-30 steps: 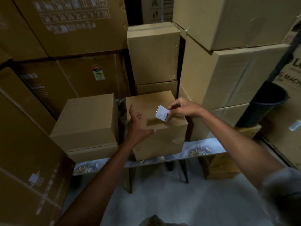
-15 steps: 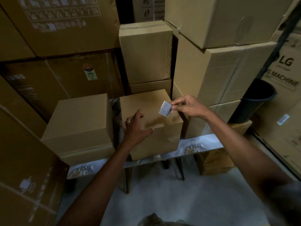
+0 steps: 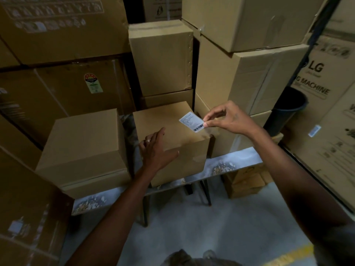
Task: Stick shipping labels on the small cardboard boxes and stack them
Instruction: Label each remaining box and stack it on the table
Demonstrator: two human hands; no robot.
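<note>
A person stands at a low pale metal bench [image 3: 240, 157] in a dim storeroom walled with large brown cartons. On the bench sit two small plain brown cardboard boxes, side by side but not touching. The left hand [image 3: 156, 150] rests flat on the near top edge of the right-hand box [image 3: 172, 146], fingers straight and slightly spread, thumb along the front edge. The right hand [image 3: 228, 120] pinches a small white rectangular shipping label with a barcode [image 3: 192, 121] by one end, thumb and forefinger clamped on it, other fingers curled loosely above.

The label hangs just over the box's far right corner — not yet stuck down. It looks feather-light and floppy, likely tacky underneath, so holding it by one end seems wise. The box looks stiff and fairly light; gripping its two opposite sides should suit lifting. The left-hand box [image 3: 82, 139] shows no label.
</note>
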